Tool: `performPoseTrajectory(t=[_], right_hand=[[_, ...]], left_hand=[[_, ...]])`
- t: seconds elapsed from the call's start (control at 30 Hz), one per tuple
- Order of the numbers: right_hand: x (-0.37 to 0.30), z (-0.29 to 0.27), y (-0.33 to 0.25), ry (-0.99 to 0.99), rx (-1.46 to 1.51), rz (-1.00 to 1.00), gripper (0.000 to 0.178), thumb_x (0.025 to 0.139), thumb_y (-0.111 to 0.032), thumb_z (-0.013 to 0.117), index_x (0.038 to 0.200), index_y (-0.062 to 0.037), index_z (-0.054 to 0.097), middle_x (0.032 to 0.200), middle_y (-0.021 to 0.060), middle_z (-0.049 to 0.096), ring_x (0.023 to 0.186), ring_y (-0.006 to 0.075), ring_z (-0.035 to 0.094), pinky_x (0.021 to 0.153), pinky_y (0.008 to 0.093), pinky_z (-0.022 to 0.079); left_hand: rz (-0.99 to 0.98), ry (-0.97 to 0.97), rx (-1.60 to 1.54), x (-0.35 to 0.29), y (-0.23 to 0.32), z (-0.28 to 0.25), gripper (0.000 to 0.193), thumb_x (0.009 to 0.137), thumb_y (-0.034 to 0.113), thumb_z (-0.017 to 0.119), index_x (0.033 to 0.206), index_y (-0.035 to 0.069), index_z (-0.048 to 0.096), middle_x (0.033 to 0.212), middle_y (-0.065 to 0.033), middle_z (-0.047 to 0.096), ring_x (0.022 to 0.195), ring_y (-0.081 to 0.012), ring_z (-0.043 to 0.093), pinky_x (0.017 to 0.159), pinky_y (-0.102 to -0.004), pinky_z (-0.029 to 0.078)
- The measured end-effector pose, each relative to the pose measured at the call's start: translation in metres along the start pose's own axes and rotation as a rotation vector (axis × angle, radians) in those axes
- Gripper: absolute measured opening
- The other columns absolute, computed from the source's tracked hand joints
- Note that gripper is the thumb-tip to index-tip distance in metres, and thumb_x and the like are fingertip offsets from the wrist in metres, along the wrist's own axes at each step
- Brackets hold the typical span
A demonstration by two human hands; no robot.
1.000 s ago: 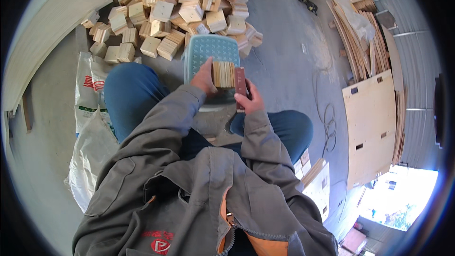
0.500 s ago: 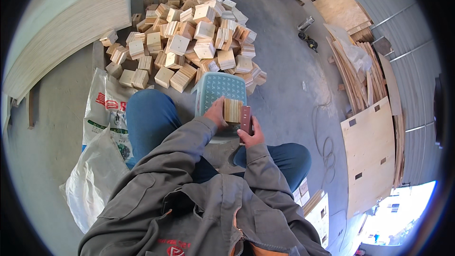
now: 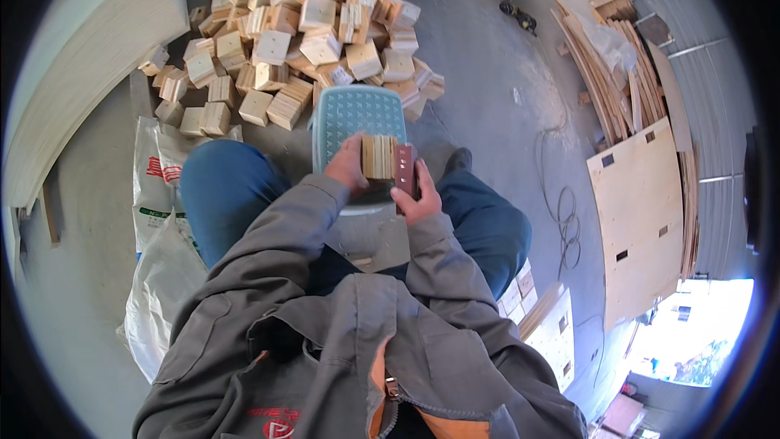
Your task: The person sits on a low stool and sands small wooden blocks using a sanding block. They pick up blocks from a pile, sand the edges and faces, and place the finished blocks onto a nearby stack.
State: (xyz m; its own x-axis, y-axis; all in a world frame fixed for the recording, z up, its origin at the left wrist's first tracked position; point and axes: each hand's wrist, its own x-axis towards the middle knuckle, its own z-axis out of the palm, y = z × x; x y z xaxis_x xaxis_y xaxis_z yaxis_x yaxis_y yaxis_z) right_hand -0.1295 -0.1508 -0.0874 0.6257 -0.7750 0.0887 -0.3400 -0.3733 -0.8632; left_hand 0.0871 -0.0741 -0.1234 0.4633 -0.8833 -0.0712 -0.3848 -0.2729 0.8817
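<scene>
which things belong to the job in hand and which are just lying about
Seem part of the job:
- wood block, in left hand
- brown bar, in right hand
- blue stool, below
- block pile, probably

Lying about, apparently:
- white sack
- power tool
- plywood panel

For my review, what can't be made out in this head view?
In the head view:
Undersides of the laminated wooden block and reddish-brown bar: hidden by their upper faces.
Left palm: hidden by the back of the left hand.
Lower blocks in the pile: covered by upper ones.
Beyond the bright opening: washed out by glare.
</scene>
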Motion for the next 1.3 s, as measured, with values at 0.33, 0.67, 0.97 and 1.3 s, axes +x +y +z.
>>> performPoseTrajectory(t=[0.33, 0.67, 0.97, 1.3], right_hand=[[0.044, 0.009, -0.026, 0.054, 0.268, 0.141, 0.080, 0.086, -0.010, 0.079, 0.157, 0.0028, 0.045, 0.151, 0.0196, 0.058, 0.135, 0.0268, 0.059, 0.115, 0.0370, 0.046], [0.075, 0.005, -0.013, -0.034, 0.609, 0.272, 0.070, 0.094, -0.010, 0.075, 0.158, -0.0003, 0.047, 0.146, 0.0122, 0.062, 0.126, 0.0183, 0.063, 0.108, 0.0318, 0.049], [-0.013, -0.021, -0.016, -0.104, 0.343, 0.253, 0.071, 0.098, -0.010, 0.073, 0.161, 0.0000, 0.041, 0.148, 0.0134, 0.060, 0.128, 0.0194, 0.062, 0.107, 0.0329, 0.051], [0.026, -0.002, -0.021, 0.006, 0.400, 0.219, 0.071, 0.095, -0.010, 0.073, 0.159, 0.0012, 0.043, 0.143, 0.0132, 0.063, 0.120, 0.0178, 0.065, 0.102, 0.0319, 0.053]], left_hand=[[0.052, 0.019, -0.040, -0.010, 0.014, -0.007, 0.107, 0.061, 0.025, 0.100, 0.148, 0.009, 0.041, 0.140, -0.0232, 0.055, 0.135, -0.0421, 0.053, 0.114, -0.0445, 0.046], [0.041, -0.064, 0.009, -0.008, 0.023, -0.012, 0.116, 0.059, 0.020, 0.101, 0.155, 0.006, 0.037, 0.149, -0.0209, 0.051, 0.142, -0.0385, 0.050, 0.119, -0.0428, 0.043], [0.035, 0.017, 0.068, -0.006, 0.010, 0.001, 0.111, 0.061, 0.016, 0.096, 0.154, 0.008, 0.036, 0.149, -0.0228, 0.050, 0.142, -0.0415, 0.048, 0.118, -0.0429, 0.044], [0.008, -0.023, 0.090, -0.009, 0.012, -0.002, 0.104, 0.064, 0.011, 0.093, 0.152, 0.012, 0.037, 0.149, -0.0197, 0.051, 0.137, -0.0426, 0.054, 0.112, -0.0451, 0.050]])
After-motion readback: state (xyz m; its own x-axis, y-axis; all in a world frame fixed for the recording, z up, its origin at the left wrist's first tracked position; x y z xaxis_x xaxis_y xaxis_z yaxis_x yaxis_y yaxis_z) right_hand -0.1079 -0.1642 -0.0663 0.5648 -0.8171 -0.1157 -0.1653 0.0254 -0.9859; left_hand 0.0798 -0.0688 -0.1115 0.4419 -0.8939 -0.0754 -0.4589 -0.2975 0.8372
